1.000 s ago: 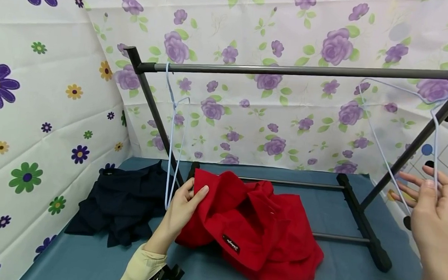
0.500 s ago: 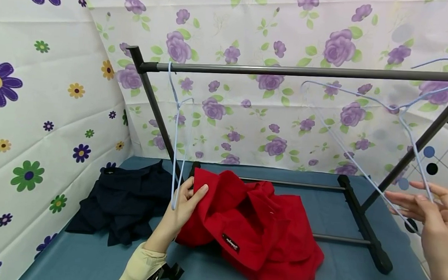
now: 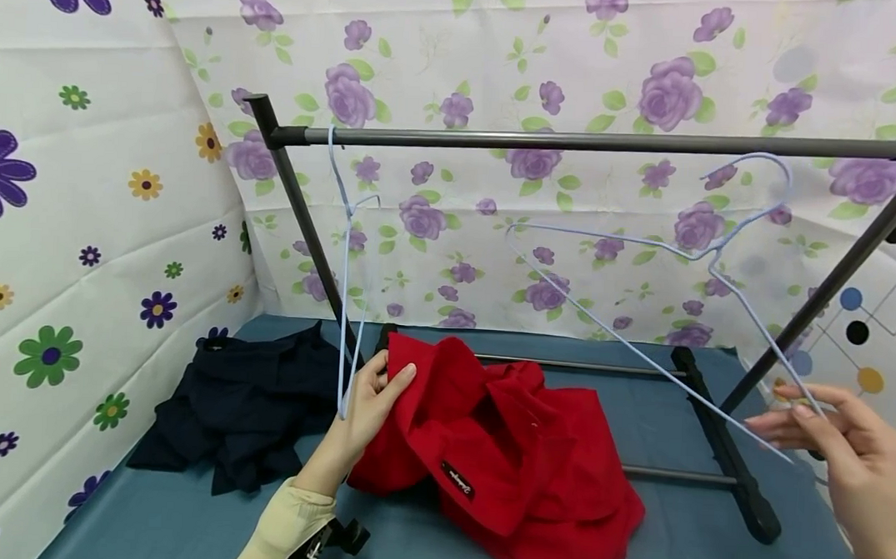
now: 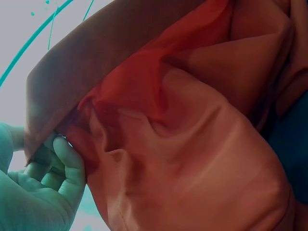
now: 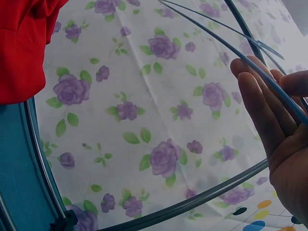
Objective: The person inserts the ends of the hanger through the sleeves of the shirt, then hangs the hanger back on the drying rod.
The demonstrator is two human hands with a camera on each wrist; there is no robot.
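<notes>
A red garment (image 3: 514, 482) with a small black label lies bunched on the blue-covered surface. My left hand (image 3: 363, 409) pinches its upper left edge between thumb and fingers; the left wrist view has the same hand (image 4: 55, 185) beside the lifted cloth. At the right, a light blue clothes hanger (image 3: 695, 257) is held by its lower right corner in my right hand (image 3: 853, 464). Its hook points up and left, just below the rack's top bar. The right wrist view shows the hanger wire (image 5: 269, 81) passing between thumb and fingers.
A dark rack's top bar (image 3: 537, 141) spans the scene. One more light blue hanger (image 3: 345, 308) hangs at its left end, partly before my left hand. A navy garment (image 3: 247, 412) lies crumpled at the left. The rack's foot (image 3: 726, 446) stands at the right.
My right hand has brought the hanger leftward and down, so its hook came into full view and dropped below the bar. The left hand and the red garment stay about where they were.
</notes>
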